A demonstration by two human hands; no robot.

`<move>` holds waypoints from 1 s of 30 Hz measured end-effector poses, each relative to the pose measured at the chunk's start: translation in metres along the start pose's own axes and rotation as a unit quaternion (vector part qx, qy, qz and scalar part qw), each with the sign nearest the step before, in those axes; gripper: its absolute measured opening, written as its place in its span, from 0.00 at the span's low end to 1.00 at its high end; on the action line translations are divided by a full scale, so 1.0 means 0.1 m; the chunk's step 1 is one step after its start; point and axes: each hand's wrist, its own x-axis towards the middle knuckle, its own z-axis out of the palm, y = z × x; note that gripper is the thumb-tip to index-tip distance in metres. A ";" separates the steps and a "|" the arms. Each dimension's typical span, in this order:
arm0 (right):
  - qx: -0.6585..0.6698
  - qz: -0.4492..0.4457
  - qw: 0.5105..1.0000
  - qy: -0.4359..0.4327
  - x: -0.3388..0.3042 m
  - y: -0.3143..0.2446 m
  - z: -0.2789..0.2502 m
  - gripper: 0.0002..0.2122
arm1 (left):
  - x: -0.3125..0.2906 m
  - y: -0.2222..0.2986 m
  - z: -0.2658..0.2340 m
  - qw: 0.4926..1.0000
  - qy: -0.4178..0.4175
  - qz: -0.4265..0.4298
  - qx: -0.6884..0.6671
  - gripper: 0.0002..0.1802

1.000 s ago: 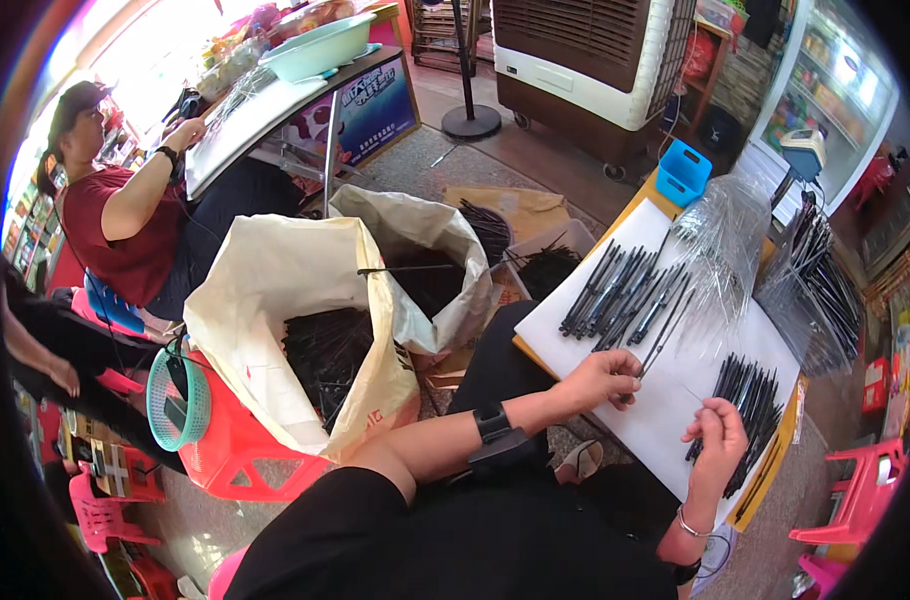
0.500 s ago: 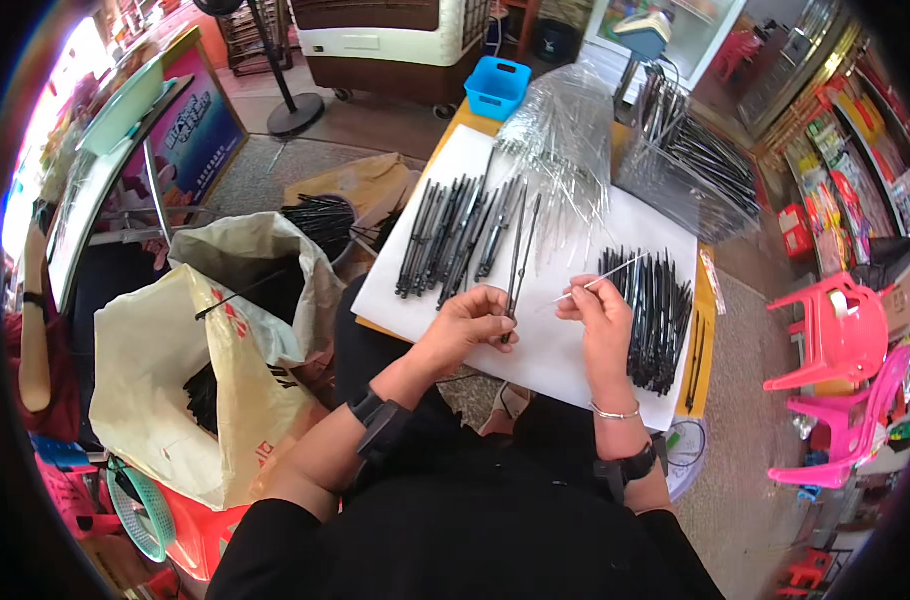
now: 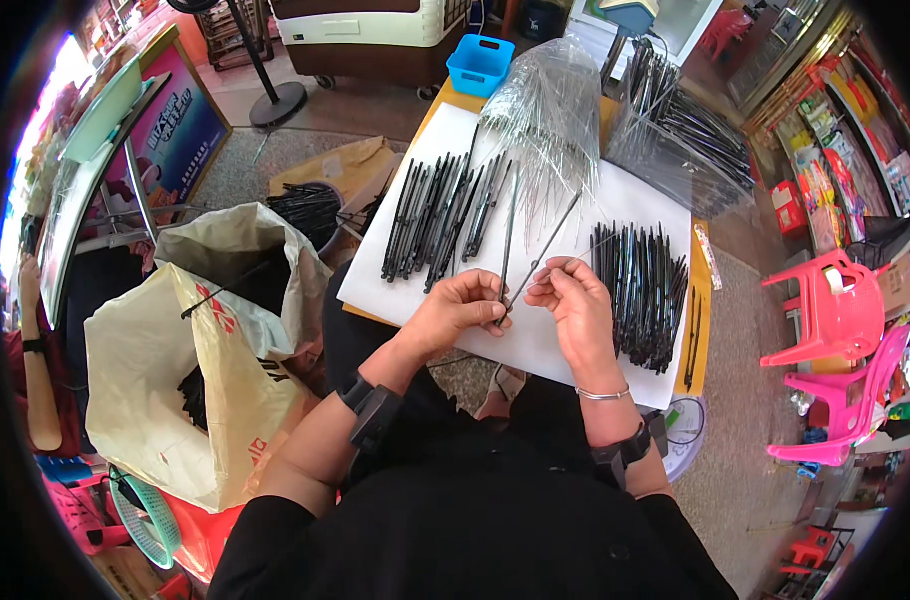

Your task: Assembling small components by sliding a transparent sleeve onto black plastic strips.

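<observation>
Above the white work surface [image 3: 375,290], my left hand [image 3: 460,312] pinches two thin black rods [image 3: 508,232] near their lower ends. They fan apart in a V, one upright and one leaning right. My right hand [image 3: 578,305] is closed at the fingertips on a thin pale wire [image 3: 602,243], close to the leaning rod. Whether the wire touches that rod I cannot tell. Left of my hands lie rows of black rods [image 3: 420,220]. A denser row of black rods [image 3: 640,295] lies beside my right hand.
A clear plastic bag of thin wires [image 3: 545,110], a blue basket [image 3: 480,65] and a clear bin of black rods [image 3: 675,165] stand at the back. Open sacks [image 3: 140,400] sit at my left, near another person's arm [image 3: 40,400]. Pink chairs [image 3: 825,310] stand right.
The two rods in my left hand have spread from nearly side by side into a V. My right hand has moved closer to my left with the wire. The view has shifted slightly.
</observation>
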 end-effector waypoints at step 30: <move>-0.070 0.041 0.995 0.051 0.04 0.09 0.03 0.06 | 0.00 0.04 -0.01 0.998 -0.048 -0.004 0.046 0.10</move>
